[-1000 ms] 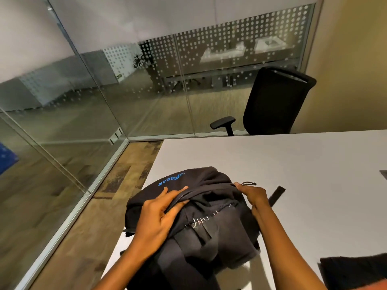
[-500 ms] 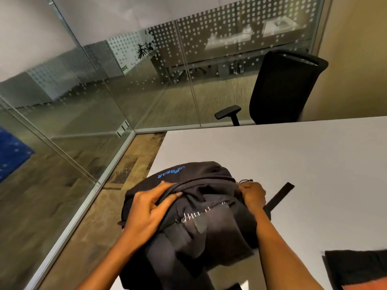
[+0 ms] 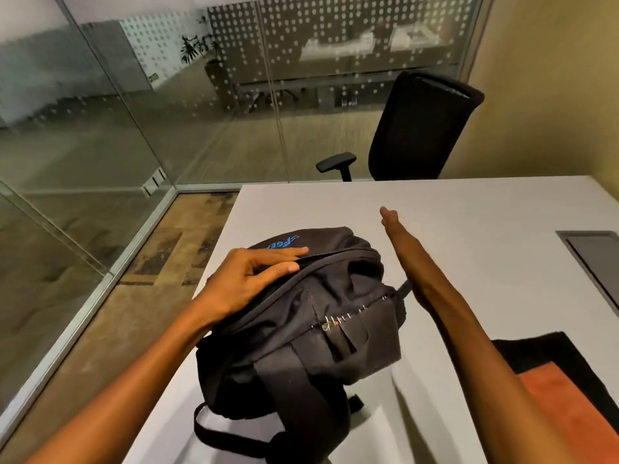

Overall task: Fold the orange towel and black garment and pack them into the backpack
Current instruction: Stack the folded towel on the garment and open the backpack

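The backpack (image 3: 301, 316) is pinned to the tabletop (image 3: 469, 212) by the flat-fingered left hand (image 3: 248, 279); its zip end has been released by the right hand (image 3: 398, 236), now straight-fingered and empty (towel (image 3: 569, 413) and garment (image 3: 549, 349) unpacked alongside).

Office meeting room, by look of it. Glass partition walls (image 3: 201, 105) with frosted dot pattern around me, black swivel chair (image 3: 415, 128) at far side of my white table (image 3: 469, 229), more desks (image 3: 351, 48) beyond glass, potted plant (image 3: 194, 51).
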Motion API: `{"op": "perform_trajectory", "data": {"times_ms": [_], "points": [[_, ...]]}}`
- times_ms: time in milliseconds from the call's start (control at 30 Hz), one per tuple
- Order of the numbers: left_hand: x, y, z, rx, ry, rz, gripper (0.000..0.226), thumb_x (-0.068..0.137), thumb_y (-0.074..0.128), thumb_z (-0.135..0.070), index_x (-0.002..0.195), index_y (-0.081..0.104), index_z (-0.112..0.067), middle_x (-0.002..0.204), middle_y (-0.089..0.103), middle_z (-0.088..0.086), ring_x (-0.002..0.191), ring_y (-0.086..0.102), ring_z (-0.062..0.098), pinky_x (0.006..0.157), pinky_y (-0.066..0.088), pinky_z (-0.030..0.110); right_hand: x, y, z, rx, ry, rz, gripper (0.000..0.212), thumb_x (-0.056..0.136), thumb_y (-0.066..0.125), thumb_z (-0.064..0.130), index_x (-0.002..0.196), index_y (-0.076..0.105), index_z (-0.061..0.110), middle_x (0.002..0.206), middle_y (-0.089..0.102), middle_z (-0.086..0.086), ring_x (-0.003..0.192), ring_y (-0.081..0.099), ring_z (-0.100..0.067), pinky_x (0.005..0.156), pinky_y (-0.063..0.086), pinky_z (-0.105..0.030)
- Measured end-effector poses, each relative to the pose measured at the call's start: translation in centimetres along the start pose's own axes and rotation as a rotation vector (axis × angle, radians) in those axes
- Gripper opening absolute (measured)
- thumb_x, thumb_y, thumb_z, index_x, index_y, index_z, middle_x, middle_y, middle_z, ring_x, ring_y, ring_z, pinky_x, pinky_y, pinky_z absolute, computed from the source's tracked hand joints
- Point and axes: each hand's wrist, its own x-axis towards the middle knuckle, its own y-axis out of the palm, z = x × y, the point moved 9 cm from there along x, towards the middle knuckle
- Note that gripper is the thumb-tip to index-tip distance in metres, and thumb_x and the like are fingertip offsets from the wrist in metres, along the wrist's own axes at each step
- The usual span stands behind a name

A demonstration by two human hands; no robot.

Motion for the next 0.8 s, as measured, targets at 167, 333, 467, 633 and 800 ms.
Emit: {"op": "perform_trajectory", "data": {"times_ms": [167, 333, 467, 633, 800], "points": [[0.9, -0.2, 0.8, 0.095, 0.032, -0.066, 0.018, 0.093, 0.054, -0.03, 0.084, 0.07, -0.03, 0.076, 0.067, -0.015, 0.074, 0.057, -0.006, 0.07, 0.043, 0.015, -4.0, 3.9, 2.8, -0.384, -0.062, 0.128, 0.134, 0.034, 0.032, 0.102, 0.144, -0.017, 0.044, 0.157, -0.02, 0.01, 0.144, -0.017, -0.013, 0.114, -0.007, -0.054], [1.7, -2.4, 1.4, 0.14, 0.044, -0.2, 0.031, 0.097, 0.048, -0.023, 0.072, 0.057, -0.008, 0.063, 0.051, -0.004, 0.061, 0.045, 0.002, 0.062, 0.035, 0.021, -9.2, 3.7, -1.8, -0.588, 0.111, 0.22, 0.153, 0.029, 0.07, 0.08, 0.138, -0.031, 0.043, 0.151, -0.036, 0.009, 0.142, -0.026, -0.018, 0.11, -0.008, -0.062], [3.1, -4.8, 3.1, 0.001, -0.01, -0.293, 0.041, 0.096, 0.049, -0.026, 0.055, 0.044, -0.02, 0.055, 0.042, -0.009, 0.057, 0.038, 0.008, 0.064, 0.03, 0.031, -14.2, 2.1, -7.4, -0.547, 0.365, 0.307, 0.17, 0.011, 0.074, 0.079, 0.138, -0.032, 0.039, 0.149, -0.04, 0.002, 0.137, -0.032, -0.027, 0.114, -0.002, -0.056], [4.9, -7.0, 4.0, -0.126, -0.047, -0.38, 0.043, 0.093, 0.05, -0.03, 0.053, 0.039, -0.019, 0.055, 0.036, -0.005, 0.056, 0.033, 0.009, 0.062, 0.029, 0.031, -18.0, 0.4, -12.5, -0.607, 0.587, 0.295, 0.169, 0.017, 0.082, 0.07, 0.134, -0.035, 0.035, 0.149, -0.038, -0.004, 0.139, -0.026, -0.038, 0.115, 0.004, -0.055], [4.8, -6.0, 4.1, -0.235, -0.024, -0.358, 0.039, 0.095, 0.05, -0.025, 0.06, 0.046, -0.011, 0.062, 0.042, 0.0, 0.061, 0.036, 0.009, 0.059, 0.03, 0.028, -18.6, 1.8, -12.8, -0.267, 0.534, 0.297, 0.162, 0.027, 0.091, 0.055, 0.139, -0.025, 0.041, 0.155, -0.013, 0.008, 0.147, 0.0, -0.022, 0.117, 0.02, -0.04]]}}
